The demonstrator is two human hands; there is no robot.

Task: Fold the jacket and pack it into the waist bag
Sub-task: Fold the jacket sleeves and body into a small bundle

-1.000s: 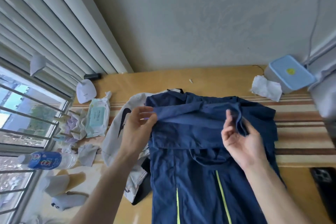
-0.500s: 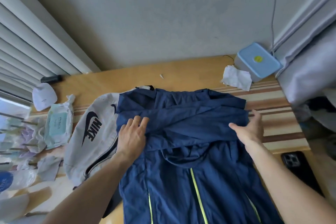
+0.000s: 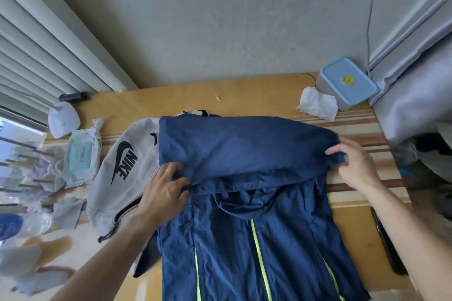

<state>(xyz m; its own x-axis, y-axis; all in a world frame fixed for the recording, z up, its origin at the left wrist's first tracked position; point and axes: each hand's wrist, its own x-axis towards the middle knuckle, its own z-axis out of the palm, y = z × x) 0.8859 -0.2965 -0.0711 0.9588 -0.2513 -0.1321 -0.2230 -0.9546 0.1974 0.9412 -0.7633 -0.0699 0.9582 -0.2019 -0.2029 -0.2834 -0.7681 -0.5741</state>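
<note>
The jacket is thin, matt blue cloth, finely creased, with glossy lime strips. The waist bag is pale grey woven cloth with a flat black print. The table looks like smooth, lightly shiny wood. Near its far right corner sit a smooth plastic box and crumpled white tissue. The wipes pack is shiny film.

Wooden table against a grey wall; a striped cloth covers its right part. Far right: lidded pale-blue box with a yellow dot, crumpled white tissue just beside it, grey cable up the wall, dark phone at the near edge. Left: pack of wet wipes, small white device, black object by the blinds, blurred plastic bottle.
</note>
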